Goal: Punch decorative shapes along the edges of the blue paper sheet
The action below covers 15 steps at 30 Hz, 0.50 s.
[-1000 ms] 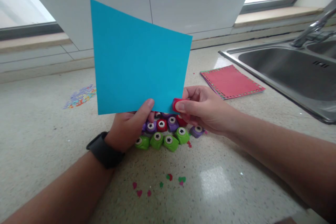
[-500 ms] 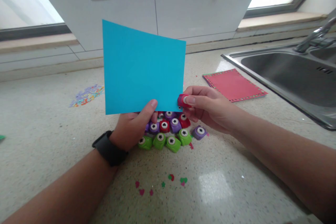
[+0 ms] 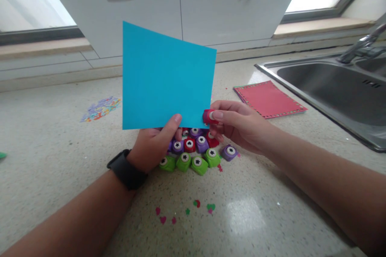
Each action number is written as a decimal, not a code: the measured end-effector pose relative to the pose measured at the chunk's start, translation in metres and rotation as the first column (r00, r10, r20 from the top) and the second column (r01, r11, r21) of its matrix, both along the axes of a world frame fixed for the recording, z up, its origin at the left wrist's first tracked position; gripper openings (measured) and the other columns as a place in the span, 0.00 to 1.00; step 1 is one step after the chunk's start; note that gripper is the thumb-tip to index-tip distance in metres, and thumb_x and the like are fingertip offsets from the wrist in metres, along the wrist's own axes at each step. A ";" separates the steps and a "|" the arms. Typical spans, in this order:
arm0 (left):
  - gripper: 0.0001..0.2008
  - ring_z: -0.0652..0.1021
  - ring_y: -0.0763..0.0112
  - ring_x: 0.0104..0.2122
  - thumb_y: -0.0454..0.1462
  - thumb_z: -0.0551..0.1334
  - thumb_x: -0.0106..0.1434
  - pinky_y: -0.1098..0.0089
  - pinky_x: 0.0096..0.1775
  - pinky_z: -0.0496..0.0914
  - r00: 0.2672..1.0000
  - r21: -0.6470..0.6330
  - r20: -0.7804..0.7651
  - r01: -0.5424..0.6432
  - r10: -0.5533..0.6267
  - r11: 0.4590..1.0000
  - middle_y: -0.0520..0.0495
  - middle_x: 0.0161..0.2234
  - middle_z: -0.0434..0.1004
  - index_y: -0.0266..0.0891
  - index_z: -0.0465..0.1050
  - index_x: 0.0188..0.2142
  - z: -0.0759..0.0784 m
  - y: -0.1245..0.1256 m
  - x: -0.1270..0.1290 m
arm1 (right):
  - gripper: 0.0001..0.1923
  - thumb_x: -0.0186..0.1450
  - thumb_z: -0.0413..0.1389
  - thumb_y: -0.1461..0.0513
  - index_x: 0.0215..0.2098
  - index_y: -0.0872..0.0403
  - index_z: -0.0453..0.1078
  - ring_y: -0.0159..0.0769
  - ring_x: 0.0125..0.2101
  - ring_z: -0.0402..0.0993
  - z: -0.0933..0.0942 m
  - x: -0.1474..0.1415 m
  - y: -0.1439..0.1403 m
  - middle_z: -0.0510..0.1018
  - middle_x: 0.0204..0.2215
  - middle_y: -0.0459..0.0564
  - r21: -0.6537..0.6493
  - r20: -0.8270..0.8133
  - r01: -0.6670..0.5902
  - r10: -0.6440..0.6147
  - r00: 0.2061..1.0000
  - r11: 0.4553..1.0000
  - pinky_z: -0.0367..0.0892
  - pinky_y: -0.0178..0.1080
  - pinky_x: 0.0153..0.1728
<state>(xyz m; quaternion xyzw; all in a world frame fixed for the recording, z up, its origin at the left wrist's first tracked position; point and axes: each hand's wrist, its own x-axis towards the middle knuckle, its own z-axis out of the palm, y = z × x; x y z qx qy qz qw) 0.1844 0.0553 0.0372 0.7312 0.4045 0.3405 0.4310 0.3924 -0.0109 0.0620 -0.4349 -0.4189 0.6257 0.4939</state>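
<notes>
Blue sheet held up over the surface, red punch at its lower corner.

L hand grip clamped on blue paper at its bottom edge, thumb in front, sheet upright w/ top tilted. R hand grip pinched shut on a small red punch, touching the sheet's 5 o'clock corner. Below the hands, cluster of purple, red & green punches on the speckled surface. Paper cutouts at 6 o'clock, confetti pile at 9, red sheet at 3 beside the sink.

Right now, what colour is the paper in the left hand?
Blue, plain, no pattern; the paper shows clearly in the head view.
</notes>
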 end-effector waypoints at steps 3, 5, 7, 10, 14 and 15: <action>0.25 0.72 0.69 0.24 0.49 0.56 0.68 0.68 0.33 0.68 1.000 0.011 -0.009 0.003 -0.003 1.000 0.51 0.19 0.72 0.41 0.66 0.16 -0.001 0.000 0.000 | 0.15 0.61 0.66 0.54 0.34 0.55 0.69 0.29 0.22 0.69 -0.002 0.000 0.000 0.72 0.23 0.45 0.005 0.015 -0.011 0.011 1.000 1.000 0.63 0.32 0.23; 0.25 0.72 0.69 0.24 0.49 0.56 0.67 0.68 0.33 0.67 1.000 0.018 -0.010 0.002 -0.002 1.000 0.51 0.20 0.73 0.42 0.67 0.16 -0.001 0.000 -0.001 | 0.15 0.62 0.65 0.54 0.33 0.55 0.68 0.29 0.22 0.68 -0.003 0.000 0.000 0.71 0.22 0.45 0.006 0.020 -0.027 0.027 0.999 1.000 0.62 0.32 0.22; 0.25 0.72 0.69 0.24 0.49 0.57 0.67 0.68 0.33 0.67 1.000 0.013 -0.005 -0.003 0.003 1.000 0.51 0.20 0.73 0.42 0.67 0.17 -0.002 0.000 -0.001 | 0.14 0.63 0.64 0.54 0.33 0.55 0.68 0.29 0.22 0.68 -0.004 0.000 -0.001 0.71 0.22 0.45 0.004 0.028 -0.043 0.043 0.999 0.999 0.61 0.33 0.23; 0.25 0.71 0.70 0.23 0.48 0.57 0.67 0.68 0.33 0.67 1.000 -0.005 0.005 -0.004 0.004 1.000 0.52 0.19 0.72 0.42 0.67 0.16 -0.003 0.000 0.000 | 0.14 0.64 0.63 0.54 0.32 0.55 0.68 0.29 0.22 0.68 -0.004 0.000 -0.001 0.71 0.23 0.45 0.012 0.047 -0.058 0.057 0.997 0.998 0.61 0.33 0.23; 0.24 0.70 0.70 0.23 0.46 0.57 0.68 0.67 0.34 0.67 1.000 0.006 0.024 0.012 -0.012 1.000 0.52 0.19 0.71 0.42 0.66 0.16 -0.002 0.000 0.001 | 0.14 0.64 0.63 0.53 0.31 0.55 0.68 0.29 0.21 0.68 -0.004 0.000 -0.001 0.71 0.22 0.45 0.014 0.062 -0.058 0.057 0.996 0.998 0.62 0.34 0.23; 0.24 0.70 0.70 0.23 0.46 0.57 0.68 0.67 0.34 0.67 0.999 0.010 0.029 0.013 -0.013 1.000 0.52 0.19 0.71 0.42 0.66 0.16 -0.002 0.000 0.001 | 0.14 0.63 0.64 0.53 0.31 0.55 0.68 0.29 0.21 0.68 -0.004 -0.001 -0.001 0.71 0.22 0.45 0.012 0.064 -0.056 0.055 0.996 0.998 0.62 0.34 0.23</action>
